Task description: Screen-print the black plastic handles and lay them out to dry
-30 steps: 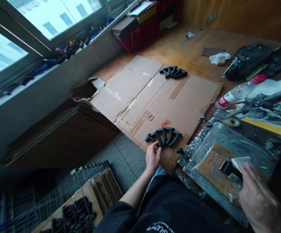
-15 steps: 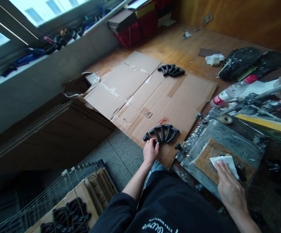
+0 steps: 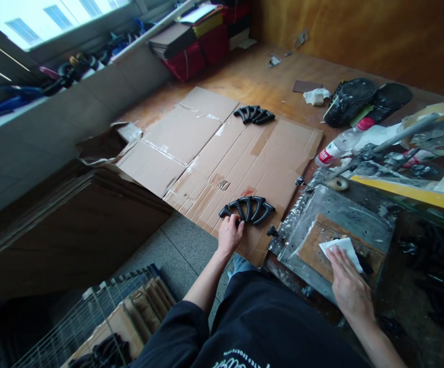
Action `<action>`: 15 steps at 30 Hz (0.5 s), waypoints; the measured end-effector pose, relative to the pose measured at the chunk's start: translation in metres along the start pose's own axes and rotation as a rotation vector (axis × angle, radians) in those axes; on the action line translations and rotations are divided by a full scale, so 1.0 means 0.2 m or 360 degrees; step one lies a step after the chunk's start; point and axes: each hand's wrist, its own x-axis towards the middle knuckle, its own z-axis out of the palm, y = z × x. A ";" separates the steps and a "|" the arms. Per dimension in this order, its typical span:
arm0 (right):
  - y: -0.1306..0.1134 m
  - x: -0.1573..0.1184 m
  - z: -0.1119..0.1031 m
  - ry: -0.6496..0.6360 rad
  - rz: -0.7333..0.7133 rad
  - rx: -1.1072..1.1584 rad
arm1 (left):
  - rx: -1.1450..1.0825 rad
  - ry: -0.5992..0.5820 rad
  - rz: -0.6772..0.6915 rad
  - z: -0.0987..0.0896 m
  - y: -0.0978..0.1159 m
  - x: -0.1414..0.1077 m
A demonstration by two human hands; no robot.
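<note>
My left hand (image 3: pixel 230 235) is at the near end of the cardboard sheet (image 3: pixel 283 153), its fingers closed on the leftmost curved black handle (image 3: pixel 225 211). This handle lies at the end of a fanned row of similar black handles (image 3: pixel 249 208); its lower end is partly hidden by my fingers. My right hand (image 3: pixel 350 283) lies flat, fingers stretched out, on a folded white cloth or paper (image 3: pixel 342 249). Under that is a brown pad (image 3: pixel 317 239) on a paint-spotted metal plate (image 3: pixel 331 204). A dark piece shows beside the white sheet, mostly covered.
Farther back on the cardboard is a second fan of black handles (image 3: pixel 254 114). A plastic bottle (image 3: pixel 344 140), a tape roll (image 3: pixel 337 184) and a yellow-edged frame (image 3: pixel 409 191) crowd the right. Lower left stands a wire rack (image 3: pixel 91 317); dark pieces pile up at far right (image 3: pixel 436 276).
The view has shifted, so the scene sits farther left. My left hand has brought the end handle slightly closer to its row. My right hand stays on the white sheet.
</note>
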 end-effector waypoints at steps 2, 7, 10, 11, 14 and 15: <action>0.00 0.00 0.00 -0.0002 0.0013 -0.0003 | 0.0076 0.0021 0.0056 -0.01 -0.01 -0.01; 0.00 0.01 -0.02 -0.0038 0.0042 0.0000 | 0.0197 0.0281 0.0241 0.01 0.02 -0.05; -0.01 0.01 -0.03 -0.0049 0.0059 0.0005 | 0.0203 0.0351 0.0454 0.07 0.09 -0.06; -0.01 0.02 -0.03 -0.0047 0.0063 0.0008 | 0.0209 0.0352 0.0497 0.10 0.12 -0.05; -0.02 0.03 -0.04 -0.0035 0.0061 0.0018 | 0.0229 0.0303 0.0524 0.16 0.19 -0.02; -0.02 0.03 -0.05 -0.0028 0.0059 0.0023 | 0.0232 0.0278 0.0516 0.17 0.21 -0.01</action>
